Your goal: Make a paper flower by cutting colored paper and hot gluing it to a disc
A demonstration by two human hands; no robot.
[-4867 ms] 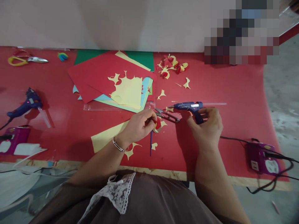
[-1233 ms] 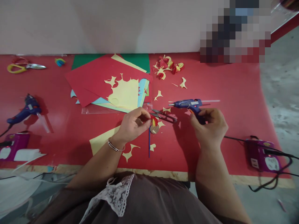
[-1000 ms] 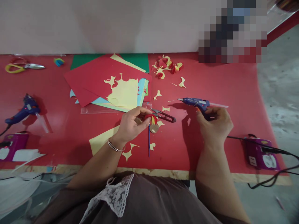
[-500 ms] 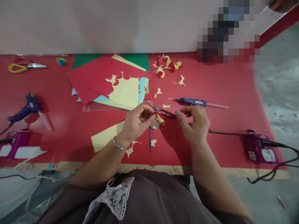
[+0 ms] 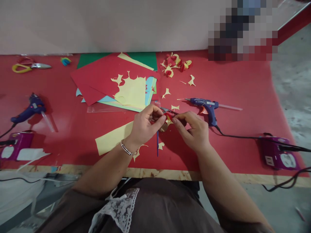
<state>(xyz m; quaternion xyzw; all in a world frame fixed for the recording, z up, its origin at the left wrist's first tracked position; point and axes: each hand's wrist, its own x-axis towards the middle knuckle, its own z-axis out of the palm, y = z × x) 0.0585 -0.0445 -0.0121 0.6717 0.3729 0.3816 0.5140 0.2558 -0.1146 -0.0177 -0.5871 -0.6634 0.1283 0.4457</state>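
Observation:
Between my hands is a small red and yellow paper piece, curled or folded. My left hand pinches its left side with thumb and forefinger. On its right side, the thumb and fingertips of my right hand close on the paper too. Just behind the fingertips lies a pair of small dark-handled scissors, partly hidden by my hands. Beneath the paper a round brownish disc shows in part, and a thin blue stick lies below it. Cream paper scraps are scattered about.
Stacked coloured sheets lie at back left, small red and yellow paper shapes at back right. One blue glue gun rests right, another left, their cords running to purple boxes. Yellow-handled scissors lie far left.
My right hand has moved left, away from the scissors' handles, and now meets the paper piece in my left hand. The view has shifted slightly.

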